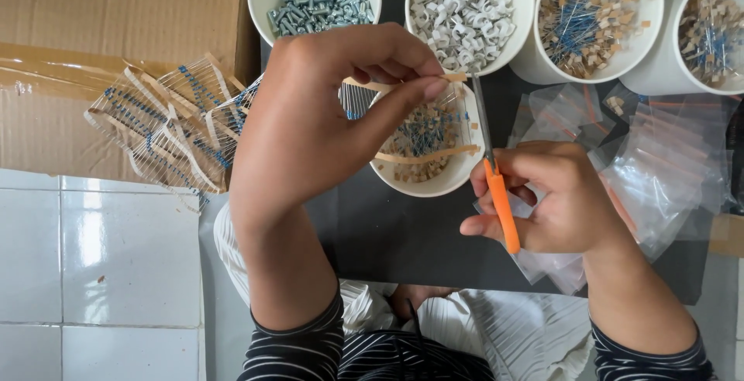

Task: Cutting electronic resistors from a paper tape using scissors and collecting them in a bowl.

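White tiled floor, dark mat. At left, a pile of uncut blue taped resistor strips (167, 121) waits on brown cardboard. Left hand (310, 129) pinches a taped strip (418, 137), long axis left-right, over a part-filled white bowl (453, 179). Right hand (562, 203), grip clenched around orange-handled scissors (492, 156), blades pointing up.

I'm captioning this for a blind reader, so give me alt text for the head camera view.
A left hand holds a taped strip of small blue parts over a white bowl while the right hand cuts it with orange-handled scissors. More bowls, strips and clear bags surround them.
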